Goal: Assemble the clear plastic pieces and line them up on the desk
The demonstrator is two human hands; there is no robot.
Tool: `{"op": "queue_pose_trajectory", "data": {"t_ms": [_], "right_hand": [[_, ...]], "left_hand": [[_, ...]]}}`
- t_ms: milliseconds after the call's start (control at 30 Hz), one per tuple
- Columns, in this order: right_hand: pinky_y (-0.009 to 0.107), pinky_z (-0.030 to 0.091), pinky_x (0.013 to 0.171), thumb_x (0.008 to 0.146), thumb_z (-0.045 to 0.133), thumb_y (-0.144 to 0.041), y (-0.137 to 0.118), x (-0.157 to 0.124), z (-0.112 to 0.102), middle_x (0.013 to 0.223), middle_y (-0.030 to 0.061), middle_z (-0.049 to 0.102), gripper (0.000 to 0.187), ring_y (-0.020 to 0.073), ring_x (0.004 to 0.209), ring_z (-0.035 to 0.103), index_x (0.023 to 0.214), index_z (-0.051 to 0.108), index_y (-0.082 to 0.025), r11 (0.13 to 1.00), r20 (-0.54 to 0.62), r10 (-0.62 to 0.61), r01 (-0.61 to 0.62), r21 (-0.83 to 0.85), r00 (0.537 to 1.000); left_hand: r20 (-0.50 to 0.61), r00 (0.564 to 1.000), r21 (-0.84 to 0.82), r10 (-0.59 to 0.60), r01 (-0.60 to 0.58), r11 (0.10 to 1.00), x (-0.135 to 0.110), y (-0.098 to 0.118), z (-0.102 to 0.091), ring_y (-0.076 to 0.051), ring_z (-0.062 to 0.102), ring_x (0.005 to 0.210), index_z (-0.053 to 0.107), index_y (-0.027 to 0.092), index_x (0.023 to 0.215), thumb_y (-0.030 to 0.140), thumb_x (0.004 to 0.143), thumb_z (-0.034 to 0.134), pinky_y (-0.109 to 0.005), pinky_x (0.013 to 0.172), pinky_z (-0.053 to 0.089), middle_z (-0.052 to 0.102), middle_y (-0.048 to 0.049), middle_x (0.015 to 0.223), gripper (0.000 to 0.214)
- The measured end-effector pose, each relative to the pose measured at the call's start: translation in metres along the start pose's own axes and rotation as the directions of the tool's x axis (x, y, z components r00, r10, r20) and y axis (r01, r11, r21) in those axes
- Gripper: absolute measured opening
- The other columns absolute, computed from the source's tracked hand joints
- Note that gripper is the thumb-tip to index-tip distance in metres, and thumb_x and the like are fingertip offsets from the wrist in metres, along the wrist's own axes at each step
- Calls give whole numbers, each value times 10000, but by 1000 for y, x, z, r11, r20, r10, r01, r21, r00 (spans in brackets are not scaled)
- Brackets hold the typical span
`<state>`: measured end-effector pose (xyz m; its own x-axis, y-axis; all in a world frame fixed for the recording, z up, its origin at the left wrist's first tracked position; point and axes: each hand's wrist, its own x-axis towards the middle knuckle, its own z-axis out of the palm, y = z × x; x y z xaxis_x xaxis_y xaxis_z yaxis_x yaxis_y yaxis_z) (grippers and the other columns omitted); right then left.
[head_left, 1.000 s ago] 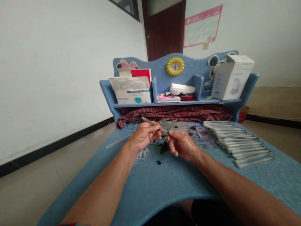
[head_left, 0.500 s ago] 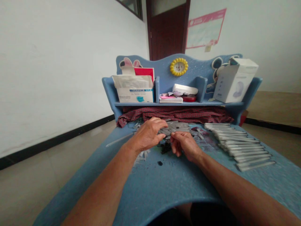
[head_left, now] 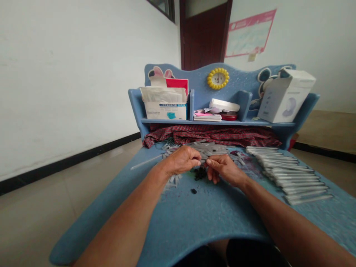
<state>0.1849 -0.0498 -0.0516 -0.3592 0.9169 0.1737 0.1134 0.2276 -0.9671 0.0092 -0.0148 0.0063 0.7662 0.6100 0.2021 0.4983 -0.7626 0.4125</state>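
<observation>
Over the middle of the blue desk (head_left: 180,218), my left hand (head_left: 185,159) is closed, thumb against bent fingers. My right hand (head_left: 224,168) faces it, thumb and forefinger pinched, the fingertips of both hands nearly meeting. Whatever small thing lies between them is too small to make out. Behind the hands spreads a pile of flat grey strips (head_left: 213,148). Just below the fingertips sits a heap of small black pieces (head_left: 200,172), and one black piece (head_left: 194,191) lies apart, nearer to me. Small pale pieces (head_left: 174,180) are beneath my left hand.
On the right lies a row of several pale, pen-like tubes (head_left: 294,174); a single tube (head_left: 146,162) lies at left. A checked cloth (head_left: 222,134) runs under the shelf (head_left: 172,121), which carries a mask box (head_left: 167,110), papers (head_left: 207,117) and a white box (head_left: 286,96).
My left hand's fingers have closed from a spread curl and come down nearer to my right hand. My right hand keeps its pinch. The whole view has shifted slightly.
</observation>
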Motion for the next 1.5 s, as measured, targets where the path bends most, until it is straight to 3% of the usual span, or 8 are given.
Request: {"op": "queue_pose_trajectory", "data": {"t_ms": [133,367,733,833,900,1067,1333,1500], "right_hand": [[165,365,364,803,462,-423,3,1,-4,517,-13,582,299,71,369,500,691,517,-150,991,21,-52,54,-124,998],[161,356,354,785,505,-342,12,3,-2,522,-30,558,289,61,362,470,965,588,-132,984,-42,-49,41,-176,998],[182,312,342,790,489,-369,6,0,9,468,-42,522,307,65,328,407,961,591,-135,965,-7,-2,0,-262,1000],[202,310,391,838,411,-344,-6,-3,15,486,-19,519,272,75,374,422,752,591,-160,859,50,-54,72,-508,997],[225,314,442,843,398,-322,-15,-3,21,524,10,544,286,100,437,458,676,573,-170,712,77,-86,115,-692,993],[279,326,531,828,405,-332,-24,7,34,657,93,616,279,194,596,557,744,621,-177,360,111,7,102,-927,994],[346,406,628,775,480,-327,-29,43,47,708,129,644,254,260,693,601,670,655,-176,250,205,128,168,-954,970],[341,429,623,795,415,-363,-37,51,54,818,145,653,328,261,746,608,809,670,-156,75,256,268,245,-967,929]], "left_hand": [[23,998,-119,-63,65,991,-3,-5,-1,-87,458,506,653,146,660,179,679,521,-179,483,294,543,24,537,137],[57,970,-421,-236,237,875,-8,-15,-6,-77,442,419,626,153,689,224,656,557,-169,416,321,552,26,507,105],[-88,958,-521,-272,189,833,-6,-32,2,-101,523,474,599,156,687,245,637,595,-165,400,355,561,20,532,102],[-103,955,-495,-279,194,847,-4,-37,6,-105,521,460,595,159,679,251,634,589,-171,388,347,561,20,522,103],[-121,952,-470,-280,194,861,-3,-40,7,-111,527,461,595,160,682,251,636,579,-177,387,347,570,15,524,103],[-200,954,-369,-224,139,919,-2,-41,6,-117,544,473,604,151,669,231,643,568,-186,420,365,585,3,517,92],[-317,934,-244,-167,90,965,-2,-39,2,-119,541,478,632,138,639,200,643,553,-201,457,374,593,-4,505,100],[-355,917,-140,-183,141,980,-3,-39,0,-130,555,552,661,128,641,204,630,559,-206,504,375,612,-13,543,128]]}}
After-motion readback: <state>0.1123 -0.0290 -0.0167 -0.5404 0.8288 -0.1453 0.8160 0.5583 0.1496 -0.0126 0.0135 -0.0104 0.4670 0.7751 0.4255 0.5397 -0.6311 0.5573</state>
